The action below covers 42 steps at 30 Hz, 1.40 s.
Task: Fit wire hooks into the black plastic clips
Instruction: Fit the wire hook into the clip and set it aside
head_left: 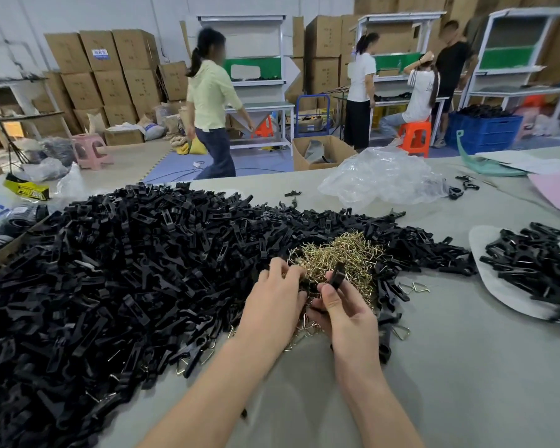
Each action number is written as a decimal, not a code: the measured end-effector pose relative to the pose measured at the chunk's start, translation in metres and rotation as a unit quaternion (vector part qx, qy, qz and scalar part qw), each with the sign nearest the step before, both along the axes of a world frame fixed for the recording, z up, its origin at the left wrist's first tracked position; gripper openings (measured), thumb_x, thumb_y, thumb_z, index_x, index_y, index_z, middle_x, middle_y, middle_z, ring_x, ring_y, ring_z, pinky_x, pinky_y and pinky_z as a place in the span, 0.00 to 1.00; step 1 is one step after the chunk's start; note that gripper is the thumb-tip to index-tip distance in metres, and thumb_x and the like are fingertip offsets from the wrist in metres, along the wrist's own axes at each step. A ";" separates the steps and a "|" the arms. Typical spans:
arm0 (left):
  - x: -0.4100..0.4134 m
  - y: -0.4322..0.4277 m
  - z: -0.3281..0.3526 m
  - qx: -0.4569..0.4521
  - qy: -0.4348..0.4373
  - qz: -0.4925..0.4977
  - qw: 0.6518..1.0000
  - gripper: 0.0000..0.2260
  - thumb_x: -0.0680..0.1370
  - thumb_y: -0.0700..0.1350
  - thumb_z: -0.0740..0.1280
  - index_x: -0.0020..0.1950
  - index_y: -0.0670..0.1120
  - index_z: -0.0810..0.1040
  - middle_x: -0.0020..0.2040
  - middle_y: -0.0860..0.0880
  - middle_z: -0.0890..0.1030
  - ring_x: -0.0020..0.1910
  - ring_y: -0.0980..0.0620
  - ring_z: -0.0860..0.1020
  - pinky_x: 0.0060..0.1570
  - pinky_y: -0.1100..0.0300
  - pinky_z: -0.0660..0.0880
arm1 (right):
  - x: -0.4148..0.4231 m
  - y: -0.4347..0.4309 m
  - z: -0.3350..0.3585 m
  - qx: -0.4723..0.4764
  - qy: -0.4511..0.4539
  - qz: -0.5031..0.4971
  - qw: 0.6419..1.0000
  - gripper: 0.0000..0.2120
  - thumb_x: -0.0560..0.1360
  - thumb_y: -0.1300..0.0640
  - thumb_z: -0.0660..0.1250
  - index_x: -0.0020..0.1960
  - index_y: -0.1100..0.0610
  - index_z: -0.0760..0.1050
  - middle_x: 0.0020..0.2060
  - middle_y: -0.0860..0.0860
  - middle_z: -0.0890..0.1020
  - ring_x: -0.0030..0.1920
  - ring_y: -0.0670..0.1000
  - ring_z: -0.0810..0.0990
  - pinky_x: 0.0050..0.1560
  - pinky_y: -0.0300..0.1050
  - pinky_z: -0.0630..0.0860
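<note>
While pinching one clip [337, 275] by its lower end between thumb and curled fingers of the right hand [345, 315], holds it above the near edge of the hooks [340, 253], a brass tangle lying on the big clip heap [126, 270]. Long axis of the clip tilted up and away, free end leaning slightly right, open side hard to read from this angle. Left hand [277, 294] just beside it, to the left, knuckles up, fingertips curled down into the hooks' left edge. Cannot tell whether pinching a hook or only raking for one: covered by the fingers and lost in the glinting wire. Next move, as judged: bring a hook from the left across to the clip's raised end, left hand as carrier, right hand as steady holder, and only a short reach with the hands nearly touching. Which end of the clip takes the hook: not clear. Loose hooks also scattered on the table [466, 376] near the right wrist. Further right, well apart, a pale sheet [493, 294] bearing a smaller clip pile [537, 263], probably finished ones, wire barely visible. Left side of the big heap cut off by the frame; lower part of the held clip covered by the thumb.
</note>
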<state>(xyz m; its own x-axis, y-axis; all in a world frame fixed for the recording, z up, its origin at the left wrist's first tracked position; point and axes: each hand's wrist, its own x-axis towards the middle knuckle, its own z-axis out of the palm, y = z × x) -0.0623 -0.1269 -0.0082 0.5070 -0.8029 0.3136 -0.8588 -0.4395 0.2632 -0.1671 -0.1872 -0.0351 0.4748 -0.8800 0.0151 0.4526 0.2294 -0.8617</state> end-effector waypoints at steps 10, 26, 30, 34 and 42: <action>-0.009 0.067 -0.023 -0.232 0.139 0.012 0.963 0.09 0.79 0.42 0.66 0.50 0.58 0.76 0.53 0.64 0.75 0.51 0.65 0.78 0.48 0.73 0.71 | 0.001 0.016 0.011 -0.061 0.049 0.125 0.989 0.16 0.69 0.54 0.73 0.56 0.53 0.83 0.50 0.50 0.87 0.53 0.47 0.85 0.49 0.37 0.81; -0.010 0.073 -0.022 -0.368 0.241 0.044 0.897 0.06 0.77 0.53 0.67 0.50 0.65 0.78 0.50 0.66 0.82 0.51 0.62 0.80 0.48 0.67 0.74 | 0.003 0.029 0.021 -0.144 0.072 0.177 0.971 0.12 0.72 0.51 0.73 0.55 0.42 0.84 0.53 0.48 0.86 0.57 0.45 0.83 0.56 0.33 0.77; -0.010 0.076 -0.016 -0.402 0.192 0.030 0.895 0.03 0.77 0.54 0.66 0.49 0.62 0.78 0.50 0.59 0.81 0.48 0.54 0.79 0.44 0.70 0.72 | 0.003 0.030 0.023 -0.137 0.060 0.189 0.970 0.12 0.72 0.50 0.74 0.55 0.43 0.84 0.53 0.52 0.87 0.58 0.48 0.84 0.56 0.34 0.77; -0.012 0.076 -0.014 -0.410 0.284 0.022 0.866 0.06 0.74 0.56 0.67 0.49 0.62 0.81 0.45 0.59 0.84 0.45 0.58 0.82 0.42 0.73 0.74 | 0.004 0.029 0.022 -0.089 0.018 0.223 0.971 0.21 0.66 0.44 0.79 0.57 0.49 0.84 0.54 0.57 0.86 0.61 0.55 0.83 0.62 0.41 0.77; -0.015 0.074 -0.012 -0.403 0.370 0.025 0.837 0.05 0.76 0.50 0.69 0.47 0.60 0.82 0.39 0.52 0.84 0.37 0.57 0.81 0.39 0.68 0.77 | 0.007 0.026 0.018 -0.024 -0.039 0.239 0.970 0.22 0.65 0.50 0.82 0.57 0.54 0.85 0.53 0.61 0.86 0.59 0.57 0.84 0.59 0.44 0.79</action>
<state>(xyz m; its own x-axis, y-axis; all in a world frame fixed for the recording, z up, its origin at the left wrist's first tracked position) -0.0775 -0.0528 -0.0199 0.8287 -0.4536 0.3278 -0.3150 0.1059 0.9432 -0.1604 -0.1607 -0.0168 0.8237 -0.5576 0.1027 0.3687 0.3892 -0.8442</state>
